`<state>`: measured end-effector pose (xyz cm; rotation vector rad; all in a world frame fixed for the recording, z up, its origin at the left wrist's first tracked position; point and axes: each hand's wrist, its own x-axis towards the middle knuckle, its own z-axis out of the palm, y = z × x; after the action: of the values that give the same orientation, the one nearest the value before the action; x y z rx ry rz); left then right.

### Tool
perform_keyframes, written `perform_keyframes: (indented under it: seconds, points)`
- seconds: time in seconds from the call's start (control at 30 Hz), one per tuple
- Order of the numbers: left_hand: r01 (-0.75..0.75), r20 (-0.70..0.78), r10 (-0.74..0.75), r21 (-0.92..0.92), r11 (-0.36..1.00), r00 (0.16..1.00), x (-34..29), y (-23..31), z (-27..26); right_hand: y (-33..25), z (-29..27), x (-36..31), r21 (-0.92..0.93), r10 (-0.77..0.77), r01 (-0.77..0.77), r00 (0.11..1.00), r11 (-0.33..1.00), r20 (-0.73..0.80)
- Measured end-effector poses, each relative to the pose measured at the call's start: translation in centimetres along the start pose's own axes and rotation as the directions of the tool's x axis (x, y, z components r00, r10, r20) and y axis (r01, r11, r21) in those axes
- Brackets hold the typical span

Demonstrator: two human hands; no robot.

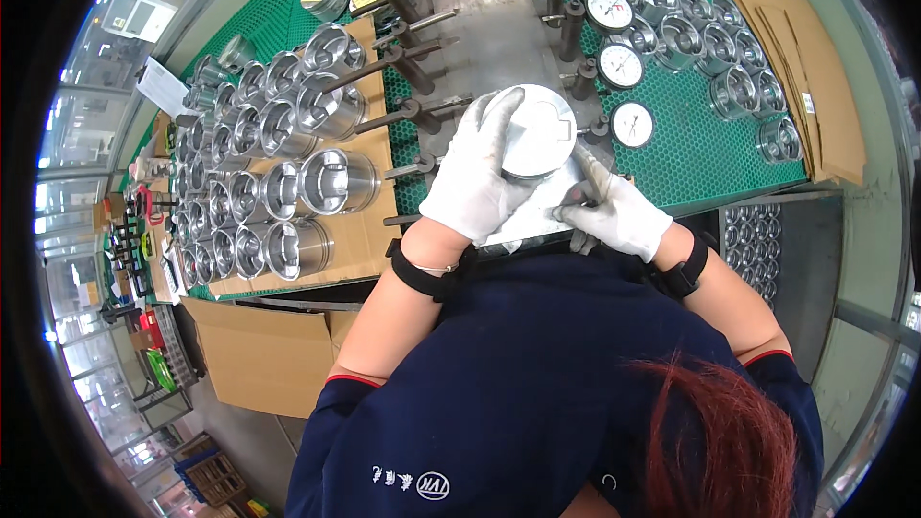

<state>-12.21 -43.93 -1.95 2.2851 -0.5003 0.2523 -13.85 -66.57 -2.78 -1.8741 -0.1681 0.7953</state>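
Left hand (480, 163): spread around the left side of a machined metal piston (542, 129), fingers over its rim, flat crown turned up. Right hand (619, 216): fingers bent in a narrow curl just beside the piston; whether they grip anything cannot be told. Both are gloved.

Location: the piston is at the near end of the steel plate (489, 38), by the front edge of the green-matted surface (691, 177). Dark gauge posts (413, 75) flank the plate; the nearest dial gauge (632, 125) stands off the piston's right side. Rows of pistons (336, 182) lie toward the surface's left edge.

Recommendations, in this inspector's judgement: support the piston from both sides while turning it, since smooth metal may slip in fabric gloves. Keep fingertips off the crown, maintain clearance from posts and dials, and avoid overhanging the front edge.
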Motion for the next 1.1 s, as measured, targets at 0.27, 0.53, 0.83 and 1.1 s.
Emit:
perform_keyframes:
  seconds: [0.27, 0.53, 0.83, 1.1]
  points:
    - [0.046, -0.024, -0.046, -0.015, 0.999, 0.999, -0.1, 1.6, -0.7, -2.0, -0.1, -1.2, -0.405, -0.181, 0.119, 0.976, 0.907, -0.118]
    - [0.103, -0.025, -0.111, -0.221, 0.97, 0.994, -2.0, 5.7, -6.0, 0.1, -7.0, -6.7, 0.263, -0.363, 0.525, 0.8, 0.81, -0.479]
    - [0.728, -0.43, -0.681, 0.648, 0.225, 0.593, -16.7, -9.0, -14.1, 12.8, -21.6, 1.1, 0.622, 0.423, -0.089, 0.806, 0.778, -0.413]
    - [0.784, -0.577, -0.613, 0.61, 0.116, 0.54, -15.5, -7.8, -13.5, 14.9, -21.8, 5.8, 0.802, 0.467, 0.087, 0.774, 0.591, -0.428]
